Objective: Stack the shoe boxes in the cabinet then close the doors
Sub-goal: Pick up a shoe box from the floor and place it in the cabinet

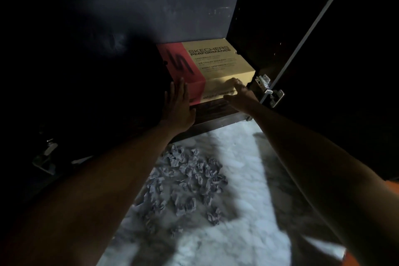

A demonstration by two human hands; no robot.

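A tan and red shoe box lies flat on the floor of the dark cabinet, against its right wall. My left hand is flat with fingers together, pressed against the red front left corner of the box. My right hand touches the tan front face near the right corner, fingers curled against it. Neither hand wraps around the box. The right cabinet door stands open; the left side of the cabinet is too dark to make out.
A metal hinge sticks out by my right wrist at the door's inner edge. Another metal fitting shows at the lower left. Several crumpled grey paper balls lie on the white marbled floor in front.
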